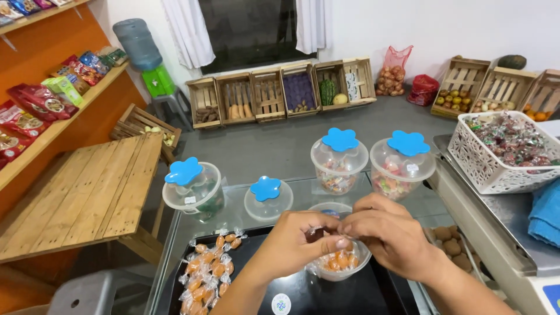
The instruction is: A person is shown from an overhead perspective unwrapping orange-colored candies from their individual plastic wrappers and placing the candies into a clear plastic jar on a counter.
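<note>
My left hand and my right hand meet over a small clear plastic bowl of orange wrapped candies. Both pinch the same wrapped candy between their fingertips, just above the bowl. The bowl stands on a black tray on a glass counter. A pile of orange wrapped candies lies on the tray's left side, left of my left forearm.
Several clear jars with blue flower-shaped lids stand behind the tray. A white basket of wrapped sweets sits on a scale at right, beside a blue cloth. A wooden table is at left; produce crates line the far wall.
</note>
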